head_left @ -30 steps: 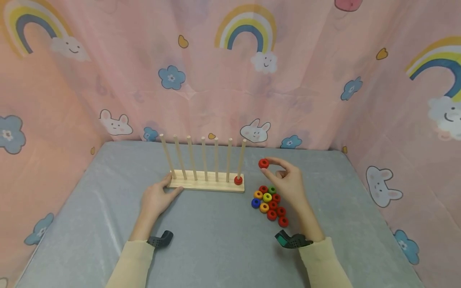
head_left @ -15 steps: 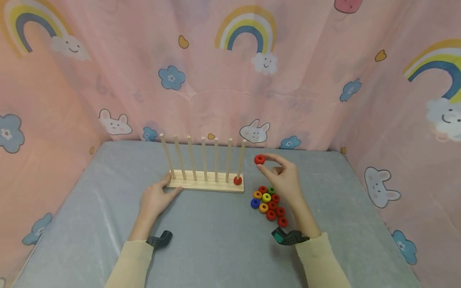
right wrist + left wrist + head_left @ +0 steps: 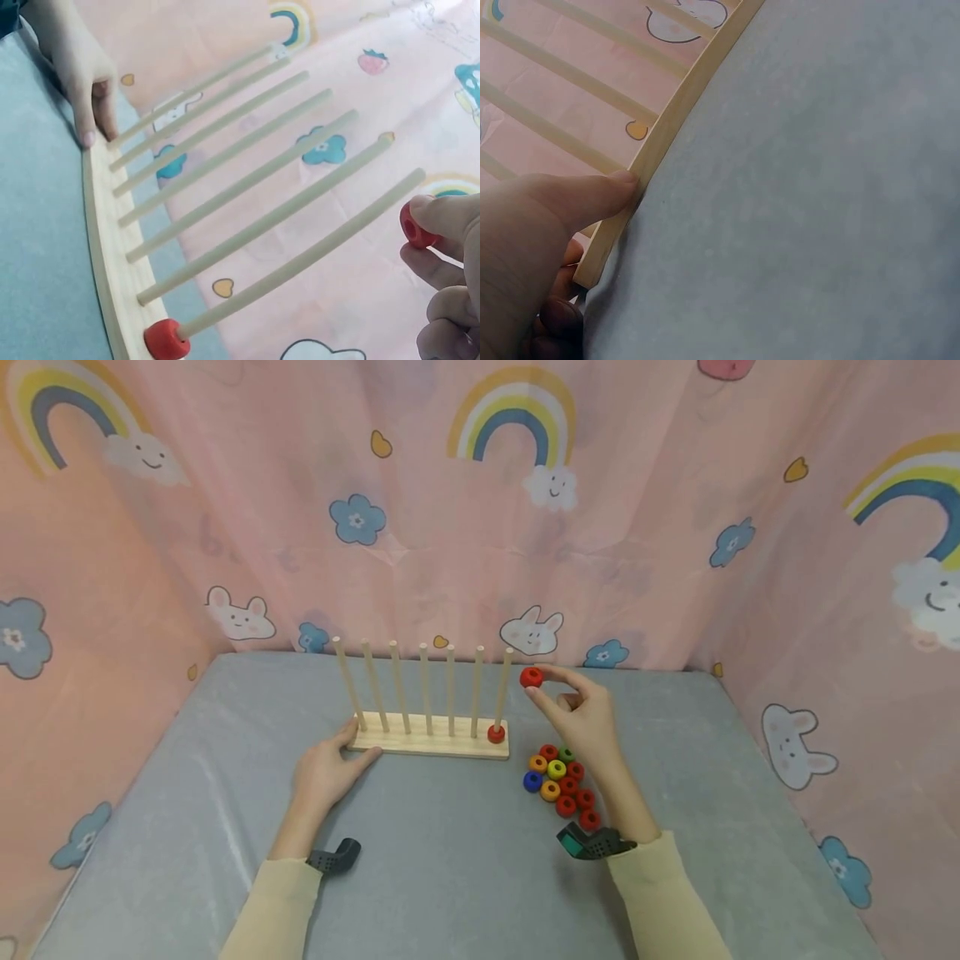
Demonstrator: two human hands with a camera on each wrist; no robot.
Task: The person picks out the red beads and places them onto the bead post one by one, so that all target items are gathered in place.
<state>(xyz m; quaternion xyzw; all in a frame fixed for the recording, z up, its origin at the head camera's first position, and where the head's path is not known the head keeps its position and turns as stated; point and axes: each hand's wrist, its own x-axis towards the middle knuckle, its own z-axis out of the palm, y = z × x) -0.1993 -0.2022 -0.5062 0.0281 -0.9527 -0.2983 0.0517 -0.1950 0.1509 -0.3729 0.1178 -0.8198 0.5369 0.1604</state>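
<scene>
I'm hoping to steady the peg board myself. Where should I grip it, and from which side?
Probably at the left end of the peg board, coming from the left: thumb on the near edge, fingers behind, as the left hand has it. Its low, flat base offers edges to pinch there, away from the threaded red bead and the loose beads.

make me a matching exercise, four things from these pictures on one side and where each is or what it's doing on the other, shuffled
1. left hand
2. right hand
3. blue bead
4. rightmost peg

A. on the grey cloth, beside two orange beads
B. pinching a raised red bead
C. with a lower red bead round its base
D. gripping the wooden rack's base

Pairs: 1-D, 2-B, 3-A, 4-C
</scene>
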